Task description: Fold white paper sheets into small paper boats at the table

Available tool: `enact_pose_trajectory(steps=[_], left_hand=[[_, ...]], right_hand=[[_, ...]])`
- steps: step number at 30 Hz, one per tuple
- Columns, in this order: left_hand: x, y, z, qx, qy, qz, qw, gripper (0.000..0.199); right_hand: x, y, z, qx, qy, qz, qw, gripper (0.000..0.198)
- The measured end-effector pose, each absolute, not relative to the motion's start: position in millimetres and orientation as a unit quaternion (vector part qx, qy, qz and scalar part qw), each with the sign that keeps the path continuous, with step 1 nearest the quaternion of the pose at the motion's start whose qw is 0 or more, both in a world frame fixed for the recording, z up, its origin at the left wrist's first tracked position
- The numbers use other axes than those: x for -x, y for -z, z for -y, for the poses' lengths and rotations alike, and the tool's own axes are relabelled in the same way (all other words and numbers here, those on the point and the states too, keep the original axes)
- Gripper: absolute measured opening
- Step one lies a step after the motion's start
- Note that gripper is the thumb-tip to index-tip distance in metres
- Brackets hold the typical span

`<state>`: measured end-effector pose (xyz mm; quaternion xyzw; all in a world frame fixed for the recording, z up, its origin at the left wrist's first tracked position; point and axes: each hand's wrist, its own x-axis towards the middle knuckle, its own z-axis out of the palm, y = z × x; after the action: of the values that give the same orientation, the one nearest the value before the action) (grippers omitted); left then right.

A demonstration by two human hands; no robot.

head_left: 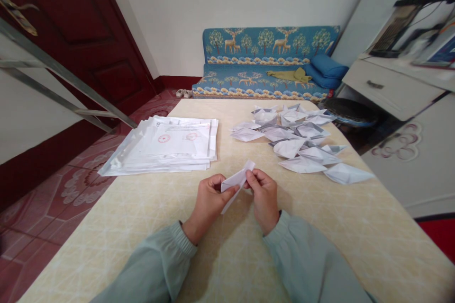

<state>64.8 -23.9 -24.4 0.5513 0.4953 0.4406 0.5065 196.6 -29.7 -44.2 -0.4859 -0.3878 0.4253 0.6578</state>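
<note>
Between my two hands is a narrow piece of folded white paper point(234, 180), tilted up to the right above the table. My left hand point(210, 201) grips its lower left part, thumb on top and fingers behind. At the upper right end, my right hand point(263, 195) pinches the paper between thumb and fingers. Several folded paper boats point(302, 164) lie grouped on the right side of the table, beyond my right hand. To the left, beyond my left hand, rests a stack of paper sheets point(170, 144), some with red stamps.
A pale yellow patterned tablecloth point(142, 236) covers the table. Behind it stands a blue sofa point(234, 68) with a yellow-green cloth point(291, 75). A metal ladder-like frame point(71, 73) is at the left, a white drawer cabinet point(384, 87) and a dark round stool point(350, 111) at the right.
</note>
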Motion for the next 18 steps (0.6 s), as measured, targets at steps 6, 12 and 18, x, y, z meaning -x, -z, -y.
enact_pose_trajectory(steps=[6, 12, 18], left_hand=[[-64.6, 28.7, 24.5, -0.559, -0.418, -0.470, 0.540, 0.031], [-63.7, 22.7, 24.3, -0.527, -0.403, -0.451, 0.598, 0.031], [-61.9, 20.0, 25.3, -0.454, -0.379, -0.409, 0.694, 0.032]], right_hand=[[-199.8, 47.4, 27.3, 0.489, -0.406, 0.369, 0.678, 0.030], [-200.4, 43.1, 27.0, 0.506, -0.365, 0.352, 0.698, 0.035], [-209.8, 46.2, 19.2, 0.488, -0.394, 0.230, 0.744, 0.026]])
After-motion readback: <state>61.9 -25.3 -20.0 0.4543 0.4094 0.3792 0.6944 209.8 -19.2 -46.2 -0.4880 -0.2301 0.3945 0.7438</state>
